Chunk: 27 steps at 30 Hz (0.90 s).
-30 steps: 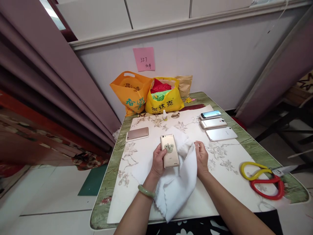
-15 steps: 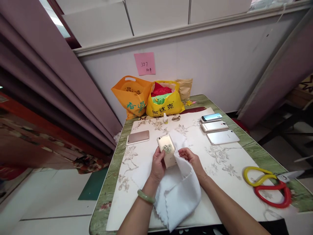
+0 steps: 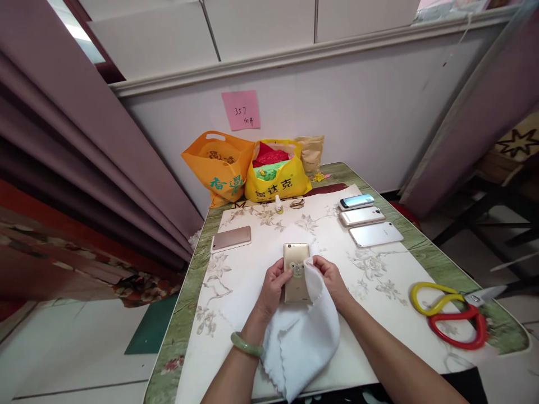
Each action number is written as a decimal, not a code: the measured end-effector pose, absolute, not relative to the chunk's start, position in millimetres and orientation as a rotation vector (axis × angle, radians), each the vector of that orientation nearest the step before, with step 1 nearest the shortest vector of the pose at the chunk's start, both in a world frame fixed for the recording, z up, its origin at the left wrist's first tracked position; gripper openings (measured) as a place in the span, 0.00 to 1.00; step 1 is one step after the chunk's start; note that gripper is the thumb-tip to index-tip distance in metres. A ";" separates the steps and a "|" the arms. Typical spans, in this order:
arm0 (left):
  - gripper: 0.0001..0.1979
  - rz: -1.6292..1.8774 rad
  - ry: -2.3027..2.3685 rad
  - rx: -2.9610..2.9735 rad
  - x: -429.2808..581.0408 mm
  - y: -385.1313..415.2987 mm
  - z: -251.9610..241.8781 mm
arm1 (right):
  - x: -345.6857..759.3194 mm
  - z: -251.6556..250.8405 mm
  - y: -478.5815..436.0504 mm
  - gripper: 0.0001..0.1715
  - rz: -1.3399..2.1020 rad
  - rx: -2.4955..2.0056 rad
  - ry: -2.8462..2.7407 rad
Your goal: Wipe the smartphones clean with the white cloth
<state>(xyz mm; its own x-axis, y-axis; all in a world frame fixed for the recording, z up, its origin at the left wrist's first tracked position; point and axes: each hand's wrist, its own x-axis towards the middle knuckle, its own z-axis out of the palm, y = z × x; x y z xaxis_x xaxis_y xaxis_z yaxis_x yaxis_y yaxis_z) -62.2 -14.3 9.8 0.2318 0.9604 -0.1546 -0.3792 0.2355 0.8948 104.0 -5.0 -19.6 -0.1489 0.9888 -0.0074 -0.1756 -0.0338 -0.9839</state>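
Observation:
A gold smartphone (image 3: 297, 292) is held upright, its back toward me, above the middle of the table. My left hand (image 3: 273, 286) grips its left edge, the thumb lying across the back. On the back sits a ring holder (image 3: 298, 269) shaped like an animal face. My right hand (image 3: 330, 276) pinches a white cloth (image 3: 309, 336) at the phone's right edge. The cloth covers part of that side and hangs down toward me in folds. The fingers behind the phone and cloth are hidden.
Several other phones lie about: a rose-gold one (image 3: 231, 238) at left, a silver one (image 3: 376, 234) among those at right. Large scissors (image 3: 457, 314) rest at the right edge. A small bottle (image 3: 278, 205), an orange bag (image 3: 221, 168) and a yellow bag (image 3: 278, 182) stand at the back.
The phone has turned from tilted to nearly straight upright and come slightly closer to me. My right hand has brought the cloth over the phone's right edge. The view has shifted slightly.

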 end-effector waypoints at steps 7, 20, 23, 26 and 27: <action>0.18 0.881 0.820 0.973 -65.8 -18.9 17.2 | 107.5 -9.8 -3.5 0.22 1.359 -1.059 -0.913; 0.13 1.010 0.901 0.922 -64.0 -18.3 9.3 | 103.8 -17.6 -2.1 0.24 1.301 -1.113 -1.029; 0.14 1.157 0.962 0.845 -61.7 -14.9 8.2 | 101.9 -20.7 -5.1 0.24 1.306 -1.120 -1.154; 0.15 1.353 1.029 0.733 -61.0 -9.0 6.9 | 100.0 -24.7 -7.9 0.23 1.301 -1.108 -1.359; 0.16 1.391 1.041 0.711 -61.2 -7.3 6.3 | 99.5 -26.0 -8.5 0.22 1.298 -1.101 -1.410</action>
